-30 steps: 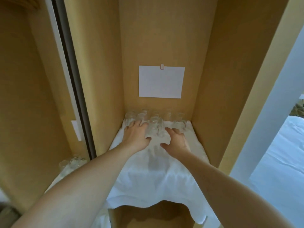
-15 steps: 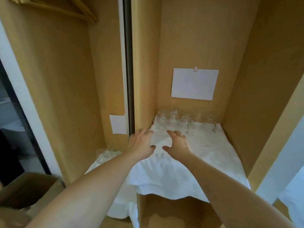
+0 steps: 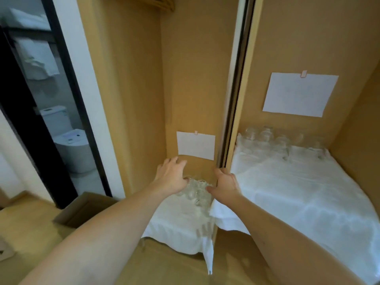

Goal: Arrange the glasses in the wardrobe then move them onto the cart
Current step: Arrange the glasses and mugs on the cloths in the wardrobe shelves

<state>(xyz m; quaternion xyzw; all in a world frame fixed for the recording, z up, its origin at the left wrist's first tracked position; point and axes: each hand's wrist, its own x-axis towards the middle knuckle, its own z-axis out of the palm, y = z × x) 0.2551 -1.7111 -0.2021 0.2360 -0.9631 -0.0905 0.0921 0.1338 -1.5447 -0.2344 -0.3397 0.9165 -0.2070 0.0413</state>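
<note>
At the far left a dark-framed doorway (image 3: 51, 99) opens onto a bathroom with a white toilet (image 3: 70, 140). Below it a cardboard box (image 3: 82, 208) sits on the wooden floor beside the wardrobe (image 3: 139, 99).

In the wardrobe's left compartment a white cloth (image 3: 176, 227) covers the low shelf, and a cluster of clear glasses (image 3: 195, 190) stands near the shelf's back right corner, under a small white paper (image 3: 195, 145) clipped to the back wall. The left hand (image 3: 171, 177) reaches in above the cluster's left side, fingers spread and nearly straight, the thumb at the glasses; it grips nothing. The right hand (image 3: 225, 185) is at the cluster's right side against the dividing panel (image 3: 236, 99), fingers loosely curled, thumb pointing at the glasses; whether it touches them cannot be told.

In the right compartment a higher shelf carries another white cloth (image 3: 298, 192), with a row of glasses (image 3: 275, 140) along its back edge beneath a larger paper (image 3: 300, 94).
</note>
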